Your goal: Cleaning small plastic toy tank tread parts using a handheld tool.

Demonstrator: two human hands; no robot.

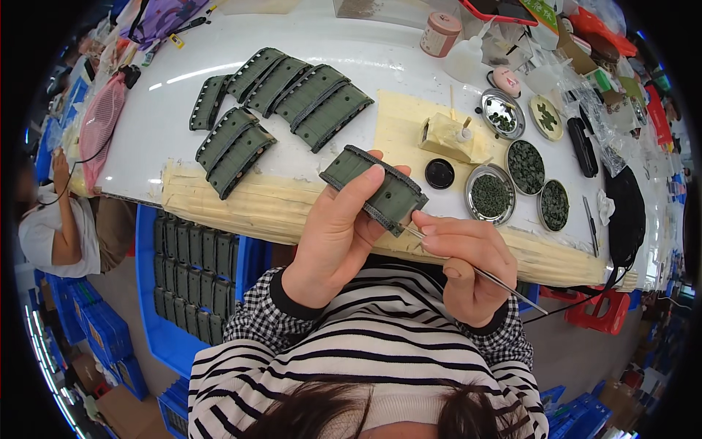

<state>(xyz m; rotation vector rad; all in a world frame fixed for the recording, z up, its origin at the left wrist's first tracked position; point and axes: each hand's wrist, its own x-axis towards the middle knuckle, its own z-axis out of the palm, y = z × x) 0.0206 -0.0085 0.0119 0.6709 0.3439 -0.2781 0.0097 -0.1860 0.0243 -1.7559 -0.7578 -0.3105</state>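
My left hand (329, 245) grips a dark green curved panel (386, 197) with raised, textured bands along it, thumb on top and fingers beneath. In my right hand (475, 267) is a slender pointed metal tool (506, 284), held like a pen. Its tip meets the near right end of the panel; whether it has one prong or two I cannot tell. Several similar green panels (322, 108) lie on the white table to the left, some side by side. A small round black dish (439, 173) sits just beyond the held panel.
Tins of dark green bits (526, 167) and a metal dish of finer green pieces (490, 170) stand right. A tape-covered block (447, 137) lies behind the black dish. Below left, a blue crate (146, 293) holds rows of green panels. A person (55, 230) sits at far left.
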